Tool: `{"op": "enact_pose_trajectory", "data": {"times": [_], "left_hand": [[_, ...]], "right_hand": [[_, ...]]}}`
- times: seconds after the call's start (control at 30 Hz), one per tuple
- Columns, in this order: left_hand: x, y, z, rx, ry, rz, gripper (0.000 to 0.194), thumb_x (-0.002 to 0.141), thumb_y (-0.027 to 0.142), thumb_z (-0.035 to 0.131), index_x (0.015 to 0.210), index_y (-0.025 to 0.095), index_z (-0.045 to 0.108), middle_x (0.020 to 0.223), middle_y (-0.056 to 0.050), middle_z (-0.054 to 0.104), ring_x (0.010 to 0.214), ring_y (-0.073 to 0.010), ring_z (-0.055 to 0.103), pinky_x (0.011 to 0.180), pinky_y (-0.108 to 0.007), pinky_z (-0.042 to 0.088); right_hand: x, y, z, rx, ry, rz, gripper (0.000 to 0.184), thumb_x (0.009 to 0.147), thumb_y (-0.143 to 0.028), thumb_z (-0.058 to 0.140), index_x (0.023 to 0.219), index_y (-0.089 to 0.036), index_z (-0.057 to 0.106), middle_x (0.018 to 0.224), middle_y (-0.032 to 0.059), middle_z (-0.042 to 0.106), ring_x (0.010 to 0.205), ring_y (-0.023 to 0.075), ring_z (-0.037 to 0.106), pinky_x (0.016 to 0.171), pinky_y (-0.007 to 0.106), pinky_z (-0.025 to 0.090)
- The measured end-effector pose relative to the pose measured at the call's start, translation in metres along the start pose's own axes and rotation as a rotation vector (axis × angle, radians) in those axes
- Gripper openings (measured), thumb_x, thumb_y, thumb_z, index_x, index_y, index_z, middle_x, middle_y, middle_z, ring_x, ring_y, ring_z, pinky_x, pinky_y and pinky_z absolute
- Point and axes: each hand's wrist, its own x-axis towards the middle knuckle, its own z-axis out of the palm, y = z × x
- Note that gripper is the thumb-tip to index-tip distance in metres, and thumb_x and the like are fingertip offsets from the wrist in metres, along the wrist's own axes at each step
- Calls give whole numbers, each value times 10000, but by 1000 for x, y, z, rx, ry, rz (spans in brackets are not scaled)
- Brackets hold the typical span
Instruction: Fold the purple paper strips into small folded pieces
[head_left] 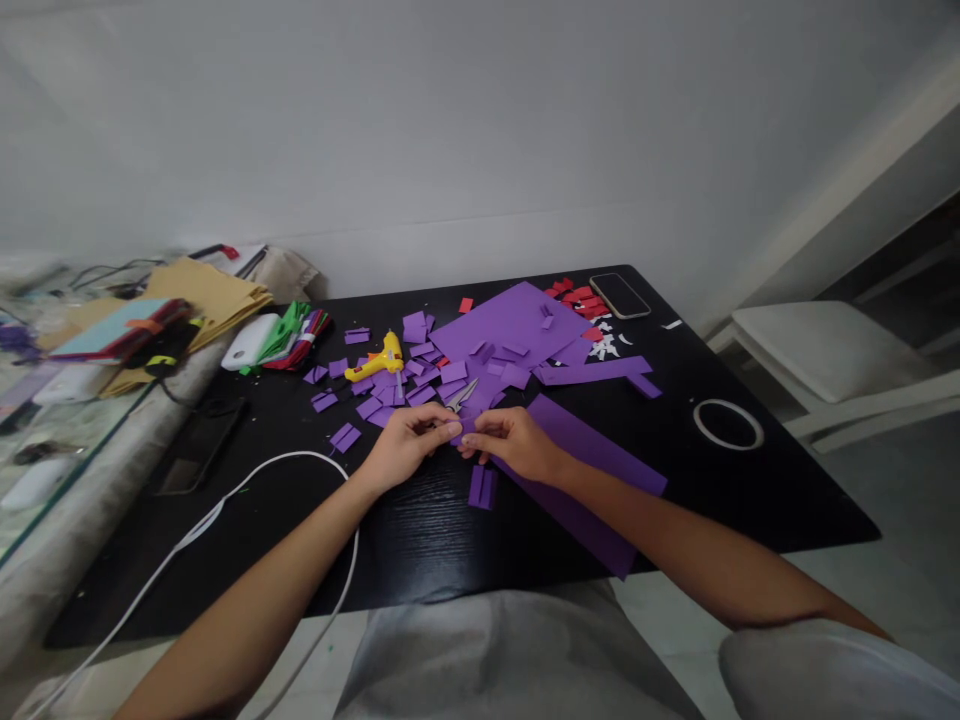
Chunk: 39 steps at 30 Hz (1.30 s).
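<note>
Between my two hands is a small piece of purple paper (468,426), pinched from both sides above the black table. The fingers of my left hand (411,440) are closed on its left part. My right hand (517,442) grips its right part with thumb and fingertips. Just beyond them lie scissors (463,394), blades pointing away, their handles hidden by my hands. A folded purple paper piece (482,487) rests on the table below my hands. A large purple sheet (592,480) lies partly under my right forearm.
A yellow glue gun (379,360) lies among several folded purple pieces. Behind are another purple sheet (517,320), red scraps (581,300) and a phone (619,295). A white ring (727,424) is at right. A white cable (277,457) loops at left. A white chair (825,350) stands beyond the table.
</note>
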Motion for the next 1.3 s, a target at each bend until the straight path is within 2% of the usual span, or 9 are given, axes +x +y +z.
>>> {"op": "enact_pose_trajectory", "data": {"times": [0.1,0.2,0.3,0.4,0.53,0.7,0.83,1.13,1.3], "left_hand": [[0,-1,0,33,3,13,327,829,486,751,864,161,747,645,1,641,501,-91,468,476,-225,356],[-3,-3,2,162,63,99,280,870,452,717,870,174,745,721,-20,679,593,-124,550,538,-242,410],[-5,-2,2,319,88,204,237,907,407,679,854,181,729,769,-28,689,657,-137,577,586,-248,429],[-6,1,1,395,78,241,224,907,369,671,792,178,691,713,-3,655,620,-120,547,573,-232,411],[-4,0,-1,272,51,128,240,880,383,685,771,169,674,662,14,623,563,-100,510,531,-217,390],[0,-4,1,19,-5,-34,277,820,432,734,796,162,678,636,8,628,516,-98,522,493,-215,429],[0,-2,1,-14,-11,-62,317,779,453,786,841,152,710,668,-14,674,546,-106,565,518,-219,471],[-1,3,5,-18,102,-52,366,749,497,823,795,150,715,606,0,670,533,-115,600,532,-222,515],[-1,0,1,-27,62,-57,312,768,438,822,851,146,751,665,-22,724,572,-124,644,586,-231,545]], "right_hand": [[0,-1,1,5,7,13,369,739,-493,818,783,-142,713,747,64,754,706,182,714,586,261,540],[-2,-2,3,-45,39,7,325,765,-459,790,789,-148,702,734,55,740,673,173,693,586,264,531],[-7,-5,6,-228,112,-52,223,820,-376,722,768,-165,672,717,32,712,650,153,656,601,256,500],[-10,-7,8,-408,199,-127,156,835,-321,681,784,-178,648,690,0,666,617,131,602,598,247,457],[-9,-7,8,-403,259,-164,145,833,-323,678,857,-185,641,746,0,669,659,140,620,634,255,476],[-7,0,8,-228,181,-98,195,845,-364,679,896,-179,645,760,19,686,679,162,659,660,281,529],[-7,2,7,-232,133,-104,203,850,-368,683,898,-172,665,774,31,708,700,162,672,685,283,540],[-8,-5,9,-398,266,-210,192,877,-359,665,897,-171,696,800,30,726,724,158,678,664,257,524],[-8,-4,8,-372,279,-222,167,869,-345,682,899,-182,699,837,37,745,757,170,702,694,270,551]]}}
